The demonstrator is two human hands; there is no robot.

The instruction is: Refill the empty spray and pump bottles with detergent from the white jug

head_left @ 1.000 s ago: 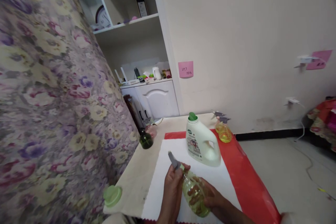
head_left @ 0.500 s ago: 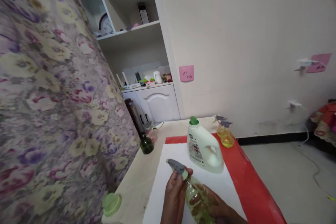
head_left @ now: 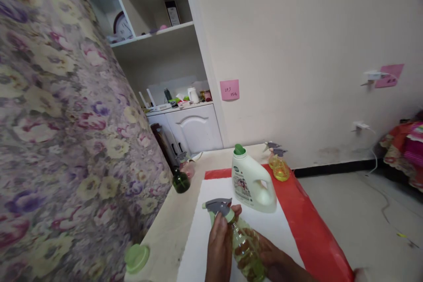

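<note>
Curls the fingers of the left hand tightly around the collar of a clear yellow-green spray bottle, just under its grey spray head. Wraps the right hand about the bottle's body with fingers bent against the plastic, partly hidden behind it. Holds the bottle tilted, nozzle to the left, over a white sheet. Includes, beyond the hands, a pale jug upright on that sheet; then, farther out, yellow spray bottles by the red sheet, a dark green bottle across the table, and a light-green cap at the near left corner.
</note>
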